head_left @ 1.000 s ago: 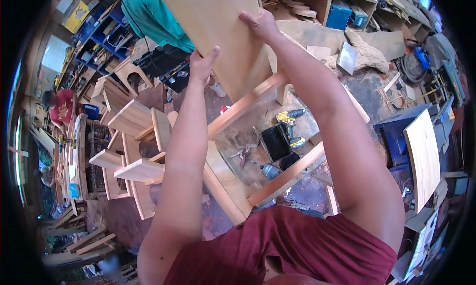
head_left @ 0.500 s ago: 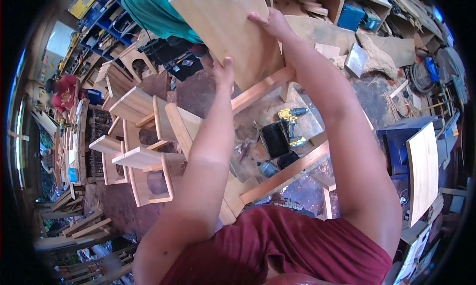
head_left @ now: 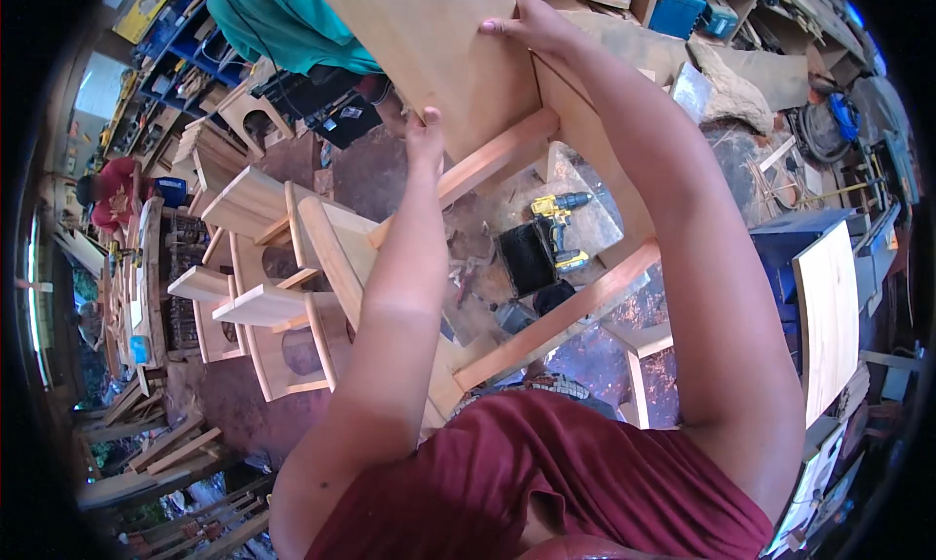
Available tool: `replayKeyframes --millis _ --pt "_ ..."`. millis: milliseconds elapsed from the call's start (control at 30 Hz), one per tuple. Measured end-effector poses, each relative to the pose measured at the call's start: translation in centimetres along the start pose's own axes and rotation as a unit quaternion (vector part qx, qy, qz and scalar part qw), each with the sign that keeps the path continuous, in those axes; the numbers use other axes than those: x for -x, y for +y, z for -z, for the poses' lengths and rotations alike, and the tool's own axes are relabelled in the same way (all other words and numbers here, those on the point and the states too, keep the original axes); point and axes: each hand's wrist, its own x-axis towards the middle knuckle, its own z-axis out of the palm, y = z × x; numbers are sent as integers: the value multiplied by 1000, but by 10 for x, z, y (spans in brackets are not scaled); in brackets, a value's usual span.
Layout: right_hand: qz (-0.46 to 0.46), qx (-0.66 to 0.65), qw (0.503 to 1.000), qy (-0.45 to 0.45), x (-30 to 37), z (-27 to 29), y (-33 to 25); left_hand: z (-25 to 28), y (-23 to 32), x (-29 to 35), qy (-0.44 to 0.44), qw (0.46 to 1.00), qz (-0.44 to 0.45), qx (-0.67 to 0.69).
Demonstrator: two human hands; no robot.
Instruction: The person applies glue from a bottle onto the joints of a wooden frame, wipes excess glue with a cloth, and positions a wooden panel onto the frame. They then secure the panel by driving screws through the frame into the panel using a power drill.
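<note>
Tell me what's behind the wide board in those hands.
Behind the wide board, teal cloth shows past its left edge; whatever lies directly behind the wood is covered and can't be seen.

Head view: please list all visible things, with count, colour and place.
Wide board: one, pale, in both hands, top centre
Wooden frame: one, light brown, centre
Drill: one, yellow-black, seen inside frame
Box: one, black, beside drill
Stool-like pieces: several, pale, left
Cases: two, blue, upper-right shelf
Panel: one, pale, far right
Other people: at least two, teal and red clothing, left
Loose wood: uncountable, pale, around edges
Shirt: one, maroon, bottom
Left hand: one, bare, board's left edge
Right hand: one, bare, board's right edge
</note>
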Motion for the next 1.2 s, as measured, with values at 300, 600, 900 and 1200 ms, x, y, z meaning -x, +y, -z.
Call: replayKeyframes --millis 300,600,900,1200 --pt "48 -240 970 -7 -6 -4 34 16 0 6 -36 963 118 -241" --pt "74 -266 961 -33 0 -3 29 3 10 28 -35 914 33 -403" --pt "48 -238 969 -45 6 2 24 2 15 35 -34 917 -3 -396" --pt "55 -190 979 -52 5 7 25 -1 22 38 -42 910 -22 -412"
